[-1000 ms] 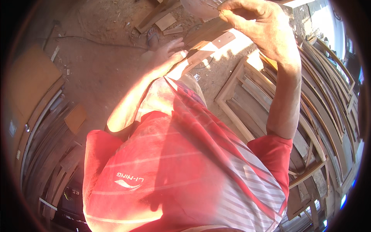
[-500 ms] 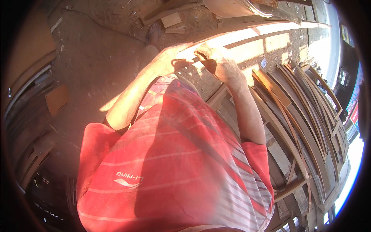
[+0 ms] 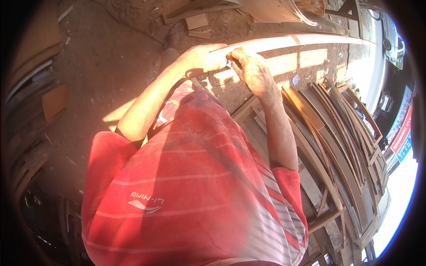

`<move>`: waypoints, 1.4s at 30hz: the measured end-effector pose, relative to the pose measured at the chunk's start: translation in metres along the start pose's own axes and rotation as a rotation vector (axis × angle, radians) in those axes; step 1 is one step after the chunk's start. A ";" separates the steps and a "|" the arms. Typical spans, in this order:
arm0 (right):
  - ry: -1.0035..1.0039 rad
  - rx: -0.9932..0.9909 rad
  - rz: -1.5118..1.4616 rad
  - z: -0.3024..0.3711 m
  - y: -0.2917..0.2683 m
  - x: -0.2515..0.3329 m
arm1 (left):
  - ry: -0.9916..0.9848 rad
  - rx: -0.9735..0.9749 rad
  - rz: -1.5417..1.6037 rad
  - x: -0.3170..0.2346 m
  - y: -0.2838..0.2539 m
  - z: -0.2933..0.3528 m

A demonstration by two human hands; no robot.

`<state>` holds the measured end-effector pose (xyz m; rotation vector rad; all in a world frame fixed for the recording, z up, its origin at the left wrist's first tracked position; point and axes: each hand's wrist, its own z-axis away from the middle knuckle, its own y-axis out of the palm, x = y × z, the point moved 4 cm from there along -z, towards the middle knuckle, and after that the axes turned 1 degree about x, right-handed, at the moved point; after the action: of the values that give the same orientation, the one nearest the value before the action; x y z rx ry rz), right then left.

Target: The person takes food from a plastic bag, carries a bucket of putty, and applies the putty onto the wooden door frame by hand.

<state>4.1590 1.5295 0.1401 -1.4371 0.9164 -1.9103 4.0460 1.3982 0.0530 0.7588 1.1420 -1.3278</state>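
A long, narrow wooden plank (image 3: pixel 277 43), bright with sunlight, stretches from my hands toward the far right. My left hand (image 3: pixel 200 58) is closed around its near end, thumb side toward me. Just right of it, my right hand (image 3: pixel 252 70) is curled, with thumb and fingers pinched together against the plank's near edge. Whatever lies in that pinch is too small and glare-washed to make out.
Long wooden boards and frames (image 3: pixel 328 133) lean in a stack at my right. Beyond the plank are a curved wooden panel (image 3: pixel 277 12) and small wood offcuts (image 3: pixel 196 21) on the dirt floor (image 3: pixel 111 57). More wood lines the left side.
My right hand has come slightly closer to my left, its fingers more tightly closed. The left keeps its grip on the plank. The whole view has shifted a little.
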 end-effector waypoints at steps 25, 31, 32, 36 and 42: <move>0.083 -0.007 0.023 0.000 0.004 0.007 | 0.077 0.022 0.074 0.012 0.002 -0.004; 0.089 -0.026 0.026 0.002 0.008 0.006 | 0.084 0.021 0.081 0.014 0.004 -0.005; 0.094 -0.038 0.019 0.002 0.008 0.006 | 0.082 0.021 0.081 0.012 0.004 -0.004; 0.131 -0.044 -0.006 0.003 0.008 0.009 | 0.047 0.033 0.114 0.012 0.003 -0.003; 0.256 -0.117 0.056 0.023 0.015 0.000 | 0.038 0.052 0.115 0.009 0.002 -0.005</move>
<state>4.1822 1.5162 0.1327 -1.2341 1.1915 -2.0602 4.0457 1.4000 0.0430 0.8779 1.0815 -1.2555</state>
